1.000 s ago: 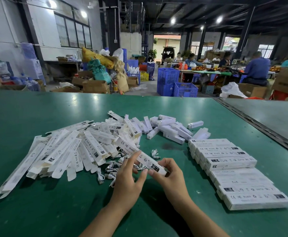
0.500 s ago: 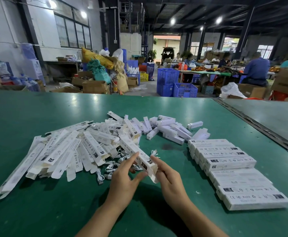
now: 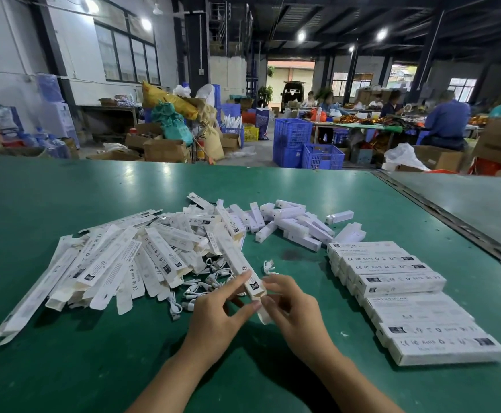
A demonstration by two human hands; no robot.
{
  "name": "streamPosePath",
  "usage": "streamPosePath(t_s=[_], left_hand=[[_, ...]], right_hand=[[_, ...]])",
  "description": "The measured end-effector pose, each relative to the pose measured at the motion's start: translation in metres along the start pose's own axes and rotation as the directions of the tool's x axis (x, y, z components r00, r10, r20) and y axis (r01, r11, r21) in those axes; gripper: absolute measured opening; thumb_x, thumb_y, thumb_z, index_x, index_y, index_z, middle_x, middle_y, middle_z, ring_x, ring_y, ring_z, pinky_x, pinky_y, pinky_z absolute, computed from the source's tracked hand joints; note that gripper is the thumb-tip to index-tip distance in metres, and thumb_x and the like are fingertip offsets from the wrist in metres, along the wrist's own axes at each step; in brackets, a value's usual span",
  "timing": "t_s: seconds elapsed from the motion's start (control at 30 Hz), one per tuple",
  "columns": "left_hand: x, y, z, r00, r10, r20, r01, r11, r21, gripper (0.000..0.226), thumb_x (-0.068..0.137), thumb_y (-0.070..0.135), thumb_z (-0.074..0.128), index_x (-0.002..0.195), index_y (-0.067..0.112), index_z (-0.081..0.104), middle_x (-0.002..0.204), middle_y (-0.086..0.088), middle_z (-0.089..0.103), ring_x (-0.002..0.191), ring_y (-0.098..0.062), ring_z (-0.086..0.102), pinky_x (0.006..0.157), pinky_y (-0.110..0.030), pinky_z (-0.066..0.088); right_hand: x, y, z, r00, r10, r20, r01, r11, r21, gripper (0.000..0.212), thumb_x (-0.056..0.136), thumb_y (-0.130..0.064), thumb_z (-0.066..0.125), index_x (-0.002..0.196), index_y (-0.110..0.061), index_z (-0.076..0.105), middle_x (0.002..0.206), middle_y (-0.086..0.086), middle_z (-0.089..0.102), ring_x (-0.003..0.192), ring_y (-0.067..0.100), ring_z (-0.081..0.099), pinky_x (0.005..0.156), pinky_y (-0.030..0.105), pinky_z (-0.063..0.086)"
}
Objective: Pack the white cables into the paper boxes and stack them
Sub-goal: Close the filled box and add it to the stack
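Observation:
I hold one long white paper box (image 3: pixel 237 260) at its near end, angled away over the green table (image 3: pixel 94 368). My left hand (image 3: pixel 218 318) pinches it between forefinger and thumb. My right hand (image 3: pixel 292 312) grips the open end flap with curled fingers. Several loose white cables (image 3: pixel 204 286) lie just beyond my left hand, one more cable (image 3: pixel 268 267) to the right of the box. A heap of flat, unfolded boxes (image 3: pixel 118 263) spreads to the left. Rows of packed boxes (image 3: pixel 401 281) are stacked on the right.
Small white boxes (image 3: pixel 294 225) lie scattered behind the heap. A dark seam (image 3: pixel 451 222) divides this table from the grey one on the right. Beyond the far edge stand blue crates (image 3: pixel 306 144), cardboard cartons and sacks. People sit working at a far table.
The held box has swung more upright, its far end pointing farther away, and its near end has come closer to me. Both hands have shifted slightly right and kept hold of it.

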State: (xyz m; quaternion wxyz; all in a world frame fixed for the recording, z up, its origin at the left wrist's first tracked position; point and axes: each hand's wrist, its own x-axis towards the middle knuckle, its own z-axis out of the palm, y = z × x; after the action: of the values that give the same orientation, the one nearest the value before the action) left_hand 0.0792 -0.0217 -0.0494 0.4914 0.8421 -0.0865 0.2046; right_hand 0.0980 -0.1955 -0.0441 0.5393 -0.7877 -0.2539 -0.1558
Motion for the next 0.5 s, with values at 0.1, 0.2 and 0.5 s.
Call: streamPosePath(t_s=[0.1,0.2,0.5], left_hand=[[-0.0004,0.0011,-0.0001,1.0,0.019,-0.011,-0.019,1.0,-0.023,0.054,0.079,0.036,0.081,0.129,0.041,0.061,0.105,0.031,0.066,0.102,0.016,0.06,0.083,0.001,0.039],[-0.0009,0.0014,0.0005,0.999,0.021,-0.036,-0.023,0.999,-0.039,0.052,0.081,0.031,0.081,0.128,0.04,0.062,0.098,0.035,0.068,0.099,0.011,0.063,0.081,-0.001,0.041],[0.0039,-0.0062,-0.0025,0.997,0.0,-0.075,-0.012,0.987,-0.157,0.061,0.083,0.018,0.08,0.113,0.067,0.06,0.097,0.015,0.074,0.091,-0.009,0.069,0.082,-0.016,0.052]], right_hand=[[0.0017,0.0042,0.0011,0.995,-0.058,-0.085,0.052,0.996,-0.071,0.026,0.086,-0.005,0.072,0.089,-0.027,0.06,0.085,-0.012,0.071,0.074,0.001,0.068,0.065,0.012,0.05],[0.0019,0.0084,0.0001,0.984,-0.168,-0.06,0.158,0.978,-0.138,0.017,0.083,0.003,0.07,0.087,-0.013,0.068,0.098,-0.009,0.073,0.087,-0.001,0.068,0.074,0.013,0.053],[0.0015,0.0052,-0.0054,0.962,-0.248,0.117,0.268,0.939,-0.214,0.046,0.078,0.002,0.066,0.114,-0.026,0.067,0.143,-0.016,0.051,0.109,-0.004,0.063,0.088,0.02,0.054]])
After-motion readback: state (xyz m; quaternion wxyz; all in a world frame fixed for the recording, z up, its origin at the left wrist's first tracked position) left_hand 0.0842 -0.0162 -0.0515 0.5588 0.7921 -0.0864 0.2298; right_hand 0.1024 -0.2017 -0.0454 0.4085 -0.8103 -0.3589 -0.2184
